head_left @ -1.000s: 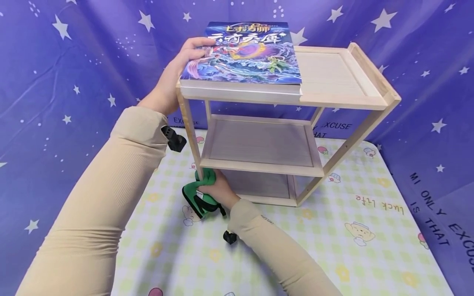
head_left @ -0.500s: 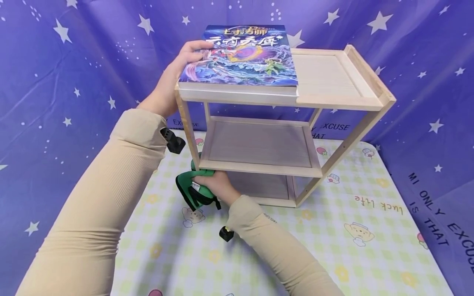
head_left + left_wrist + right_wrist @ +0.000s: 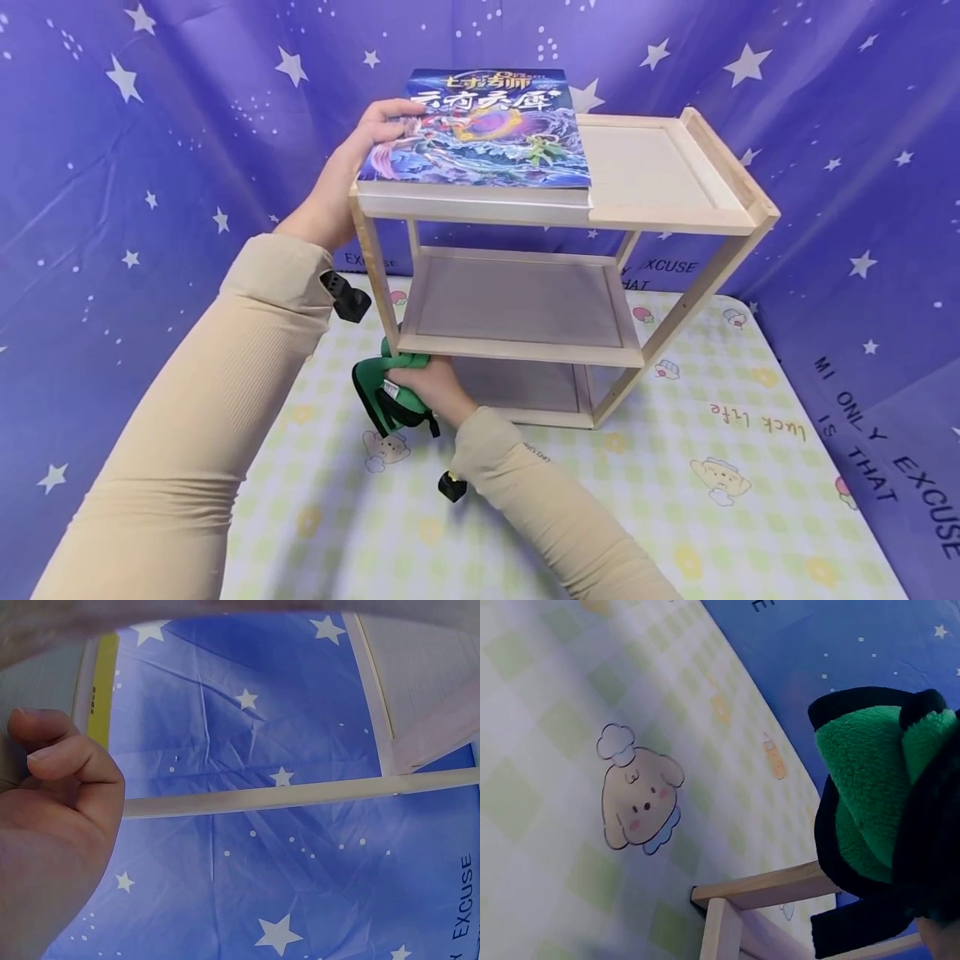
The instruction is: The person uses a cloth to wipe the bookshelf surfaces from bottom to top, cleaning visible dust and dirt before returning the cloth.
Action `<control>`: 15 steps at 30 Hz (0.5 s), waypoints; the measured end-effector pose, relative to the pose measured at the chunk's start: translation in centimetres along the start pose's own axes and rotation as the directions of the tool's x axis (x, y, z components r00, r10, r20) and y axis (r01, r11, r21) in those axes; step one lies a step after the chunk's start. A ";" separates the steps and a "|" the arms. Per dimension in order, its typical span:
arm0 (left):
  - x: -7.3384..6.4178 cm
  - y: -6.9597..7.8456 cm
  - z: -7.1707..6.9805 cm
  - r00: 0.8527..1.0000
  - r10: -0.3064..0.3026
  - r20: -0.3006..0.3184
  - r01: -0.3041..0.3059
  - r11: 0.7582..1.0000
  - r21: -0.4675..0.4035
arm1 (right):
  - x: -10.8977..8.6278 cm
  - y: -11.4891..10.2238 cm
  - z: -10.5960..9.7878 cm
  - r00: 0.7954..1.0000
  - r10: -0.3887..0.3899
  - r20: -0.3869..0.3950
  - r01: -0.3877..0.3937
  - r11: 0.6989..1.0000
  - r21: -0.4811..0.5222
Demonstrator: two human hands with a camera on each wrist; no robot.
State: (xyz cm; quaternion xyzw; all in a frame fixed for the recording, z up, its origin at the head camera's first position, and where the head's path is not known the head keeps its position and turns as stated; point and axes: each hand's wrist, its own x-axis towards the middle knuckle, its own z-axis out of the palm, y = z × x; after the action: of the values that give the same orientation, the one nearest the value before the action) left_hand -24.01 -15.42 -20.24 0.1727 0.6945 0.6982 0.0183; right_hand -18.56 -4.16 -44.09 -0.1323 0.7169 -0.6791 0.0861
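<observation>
My left hand grips the upper left end of a light wooden three-tier rack. Its upper fingers lie over the left edge of a thick book with a colourful cover; in the left wrist view, fingers of this hand are curled. Low at the rack's left front leg, my right hand holds a bunched fuzzy green cloth with black trim, a black strap and a white tag. The cloth wraps around the leg just below the middle shelf. The right fingertips are hidden in it.
The rack stands on a checked tablecloth printed with cartoon figures. Below the book are the middle shelf and the bottom shelf. A purple star-patterned curtain hangs behind and at both sides.
The right hand and the green cloth have shifted slightly up and left along the rack's leg. The left hand keeps its place on the rack. The head view has tilted, so the rack appears lower.
</observation>
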 end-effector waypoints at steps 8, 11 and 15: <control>-0.1 0.0 -0.1 1.000 0.003 -0.010 -0.003 1.000 -0.023 | -0.6 1.6 0.3 0.995 0.092 -0.024 -0.093 0.995 -0.048; -0.2 0.0 0.0 1.000 0.001 -0.009 -0.001 1.000 -0.016 | -0.8 2.4 0.3 0.993 0.113 -0.022 -0.115 0.989 -0.089; -0.2 0.0 0.1 1.000 0.006 -0.007 -0.006 1.000 -0.009 | -0.9 3.2 0.4 0.994 0.102 -0.030 -0.106 0.986 -0.132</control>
State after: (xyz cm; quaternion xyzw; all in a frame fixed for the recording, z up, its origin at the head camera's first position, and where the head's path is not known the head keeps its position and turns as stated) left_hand -23.82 -15.36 -20.25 0.1722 0.6908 0.7021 0.0146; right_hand -17.86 -4.09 -47.40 -0.0922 0.7674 -0.6259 0.1041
